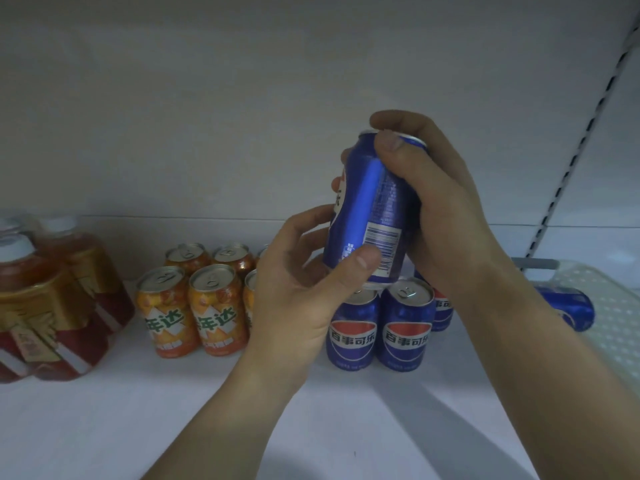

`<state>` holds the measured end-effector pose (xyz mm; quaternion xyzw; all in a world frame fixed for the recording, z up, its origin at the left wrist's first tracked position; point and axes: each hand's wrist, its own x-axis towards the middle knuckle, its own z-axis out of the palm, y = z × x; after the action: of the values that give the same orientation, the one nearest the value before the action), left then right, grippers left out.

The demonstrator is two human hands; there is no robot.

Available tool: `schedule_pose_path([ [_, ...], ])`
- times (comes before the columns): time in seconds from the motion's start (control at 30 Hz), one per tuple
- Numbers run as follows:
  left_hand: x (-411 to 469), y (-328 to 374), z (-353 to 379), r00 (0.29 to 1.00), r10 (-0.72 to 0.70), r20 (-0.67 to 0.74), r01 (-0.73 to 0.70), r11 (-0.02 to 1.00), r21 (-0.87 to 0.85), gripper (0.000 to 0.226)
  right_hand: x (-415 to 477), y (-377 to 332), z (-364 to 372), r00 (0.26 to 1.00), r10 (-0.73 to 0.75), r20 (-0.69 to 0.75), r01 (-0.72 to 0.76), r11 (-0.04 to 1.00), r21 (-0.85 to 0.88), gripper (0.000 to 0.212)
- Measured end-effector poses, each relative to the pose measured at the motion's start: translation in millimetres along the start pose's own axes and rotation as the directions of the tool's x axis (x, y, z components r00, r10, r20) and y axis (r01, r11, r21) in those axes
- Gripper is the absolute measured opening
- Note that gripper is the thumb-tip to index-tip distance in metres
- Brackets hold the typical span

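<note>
At the far left we see a cluster of plastic bottles of reddish-brown drink with white caps and gold labels (52, 306), standing on the white shelf (104, 427). Just right of them stands a group of orange aluminium cans with silver pull-tab lids (194, 306), a near row in front of a far row. The rightmost ones are partly hidden behind the left hand (304, 292).

That hand comes up from the near edge and holds the lower part of a blue aluminium cola can (367, 209). Its thumb presses on the can's near side beside the barcode, and its fingers curl round the far side. We see the can lifted in the middle of the scene, tilted with its top leaning right and its barcode toward us. Its base is right over the blue cola cans standing on the shelf (405, 327); whether it touches their lids we cannot tell. These standing cans show red, white and blue logos and sit close together, two near and more behind.

The right hand (443, 216) clamps the upper part of the lifted can, thumb on the top rim. Its fingers wrap round the far side so that their tips show at the can's left edge.

Further right a white perforated plastic basket (620, 306) holds another blue can lying on its side (568, 306). Beyond it a slotted metal upright (568, 174) climbs the white back wall.
</note>
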<state>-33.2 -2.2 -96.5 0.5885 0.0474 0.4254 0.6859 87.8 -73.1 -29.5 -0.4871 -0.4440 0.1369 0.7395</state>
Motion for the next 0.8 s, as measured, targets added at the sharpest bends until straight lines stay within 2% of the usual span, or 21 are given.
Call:
schedule_pose_path([
  [0.1,0.7,1.9,-2.3,1.0,-0.005,0.031,0.006,0.999,-0.044,0.061,-0.3,-2.4,-1.5,1.0,-0.013,0.004,0.013,1.0,-0.01,0.04],
  [0.17,2.1,0.4,-2.3,0.999,-0.03,0.017,0.032,0.992,-0.123,0.039,-1.9,-5.5,-1.4,1.0,-0.012,0.027,0.011,1.0,0.022,0.041],
  [0.23,1.8,-0.5,-1.3,0.997,-0.08,-0.024,0.074,0.976,-0.203,0.025,-5.3,-9.3,1.1,0.997,0.013,0.079,-0.024,0.99,0.136,0.041],
  [0.3,2.0,-1.0,-0.1,0.996,-0.09,-0.012,0.083,0.954,-0.288,0.027,-7.1,-10.6,3.8,0.995,-0.01,0.099,-0.006,0.988,0.156,0.036],
  [0.37,1.1,0.9,0.4,0.995,-0.075,0.07,0.094,0.941,-0.324,0.047,-8.0,-9.9,6.1,0.995,-0.047,0.089,0.036,0.991,0.126,0.032],
  [0.4,0.7,1.7,-0.4,0.993,-0.057,0.101,0.081,0.962,-0.262,0.061,-8.2,-8.9,6.9,0.995,-0.046,0.083,0.036,0.992,0.122,0.032],
  [0.47,-0.1,0.0,0.4,0.996,-0.011,0.092,0.011,1.0,0.006,0.08,-9.0,-6.4,7.2,0.997,-0.03,0.074,0.021,0.993,0.118,0.033],
  [0.5,-1.1,-1.4,2.2,0.997,0.019,0.071,-0.028,0.992,0.123,0.081,-9.0,-5.1,7.2,0.998,-0.023,0.067,0.015,0.994,0.11,0.033],
  [0.57,-1.9,-3.0,4.7,0.998,0.058,0.018,-0.06,0.979,0.194,0.074,-7.7,-2.9,6.1,0.998,-0.022,0.058,0.018,0.997,0.081,0.032],
  [0.6,-1.8,-3.9,4.3,0.999,0.049,0.014,-0.051,0.984,0.169,0.068,-6.5,-1.9,5.2,0.998,-0.023,0.052,0.02,0.998,0.06,0.032],
  [0.67,-2.6,-3.8,2.4,0.994,-0.035,0.1,0.038,0.999,-0.03,0.059,-4.4,-1.0,3.4,0.999,0.001,0.047,-0.003,0.999,0.049,0.034],
  [0.73,-3.6,-2.7,1.2,0.962,-0.154,0.227,0.209,0.948,-0.241,0.067,-3.9,-2.5,1.4,0.997,0.045,0.069,-0.049,0.997,0.061,0.037],
  [0.8,-3.4,-1.4,0.5,0.938,-0.213,0.275,0.295,0.905,-0.306,0.078,-4.0,-4.7,-1.5,0.995,0.052,0.079,-0.057,0.996,0.062,0.036],
])
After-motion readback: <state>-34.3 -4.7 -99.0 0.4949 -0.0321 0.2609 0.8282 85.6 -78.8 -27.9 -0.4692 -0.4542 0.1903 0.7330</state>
